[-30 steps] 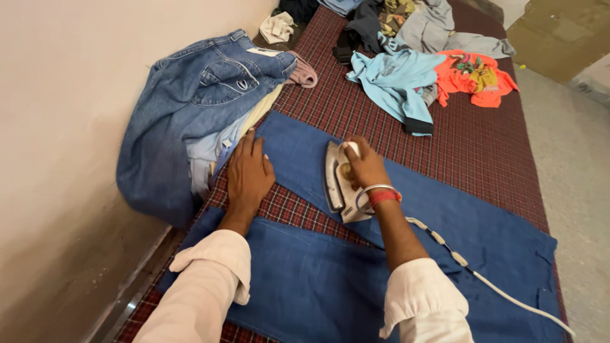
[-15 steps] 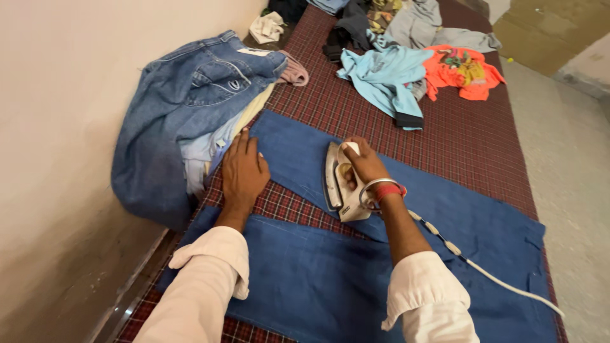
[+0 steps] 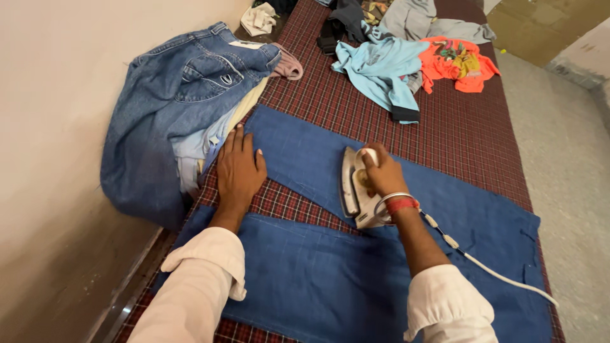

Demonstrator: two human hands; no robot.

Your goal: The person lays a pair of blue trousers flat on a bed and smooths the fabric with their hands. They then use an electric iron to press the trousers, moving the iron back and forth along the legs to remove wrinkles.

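A white electric iron (image 3: 357, 188) stands sole-down on the far leg of a pair of dark blue trousers (image 3: 305, 279), its white cord (image 3: 502, 277) trailing off to the right across the cloth. The trousers lie spread flat (legs parted in a V) on the red-checked table (image 3: 470, 136).

One head-worn view looks steeply down and forward, close over the checked table (image 3: 470, 140)
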